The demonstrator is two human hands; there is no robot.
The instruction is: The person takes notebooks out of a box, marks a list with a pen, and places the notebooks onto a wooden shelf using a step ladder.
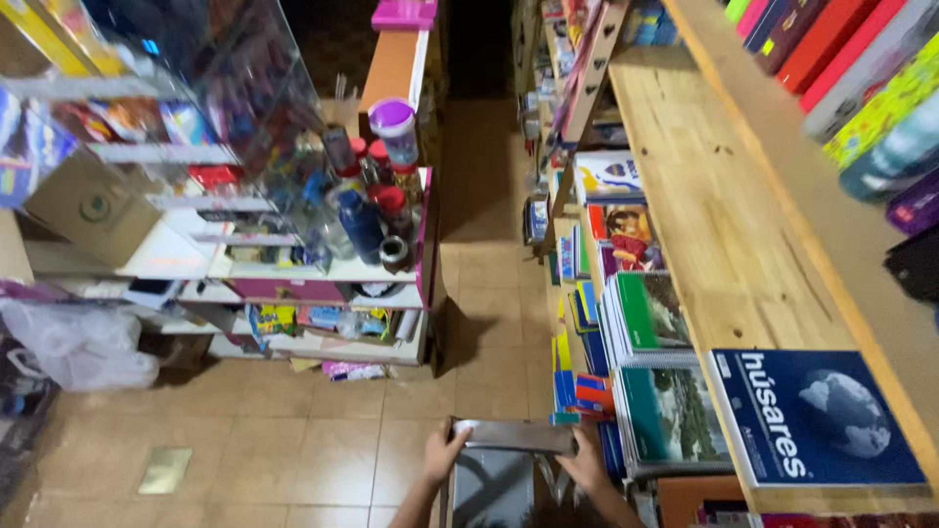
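Low in the frame, my left hand [442,454] grips the left end of a flat, shiny grey sheet-like item [514,436], and my right hand [587,462] grips its right end. The item is held level over the tiled floor, just left of the lower shelf of stacked notebooks [646,323]. Beneath it a darker grey panel [489,489] shows between my forearms.
A wooden shelf [724,235] runs along the right, with a blue notebook [812,416] lying on it and coloured books above. A white and pink display stand [323,284] with bottles and cups stands at left. A white plastic bag [78,342] lies on the floor.
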